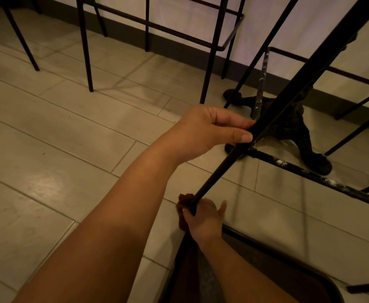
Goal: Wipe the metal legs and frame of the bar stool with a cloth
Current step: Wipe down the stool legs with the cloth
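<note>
Left hand (pixel 203 130) grips stool leg (pixel 218 169); right hand (pixel 203 217) apparently clutches cloth (pixel 184 200) round its foot

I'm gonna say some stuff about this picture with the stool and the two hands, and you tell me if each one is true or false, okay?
1. The left hand holds the stool leg up near the crossbar. True.
2. The right hand is empty. False: it grips a brown cloth around the lower end of the leg.
3. The floor is carpet. False: it is pale tiles.
4. The crossbar has whitish specks on it. True.
5. A dark table base with curved feet stands behind the leg. True.
6. No other stools are there. False: more thin black legs stand by the wall.
</note>
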Available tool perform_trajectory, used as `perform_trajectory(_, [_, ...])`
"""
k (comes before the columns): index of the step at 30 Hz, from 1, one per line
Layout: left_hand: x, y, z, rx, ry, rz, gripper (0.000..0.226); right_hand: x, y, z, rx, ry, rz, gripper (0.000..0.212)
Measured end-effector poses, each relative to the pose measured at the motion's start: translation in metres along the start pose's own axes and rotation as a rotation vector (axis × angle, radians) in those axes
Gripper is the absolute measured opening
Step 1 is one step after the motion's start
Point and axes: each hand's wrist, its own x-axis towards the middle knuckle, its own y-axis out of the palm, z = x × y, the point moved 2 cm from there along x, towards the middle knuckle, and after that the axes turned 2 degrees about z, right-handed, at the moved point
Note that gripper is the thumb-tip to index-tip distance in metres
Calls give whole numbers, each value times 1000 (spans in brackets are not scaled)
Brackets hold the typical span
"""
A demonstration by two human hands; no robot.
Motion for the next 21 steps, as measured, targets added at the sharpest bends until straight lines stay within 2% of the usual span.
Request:
perform_trajectory(6, [0,1,1,-4,7,1,26,5,15,5,-31,36,4,37])
perform_trajectory(14, [-1,2,3,-13,10,-12,22,8,21,3,-131,-11,-48,50])
perform_trajectory(17, [-2,3,3,-16,10,-21,21,7,17,4,-91,16,-79,56])
perform_trajectory(21, [-2,3,3,-35,19,-29,21,1,21,10,52,145,-109,48])
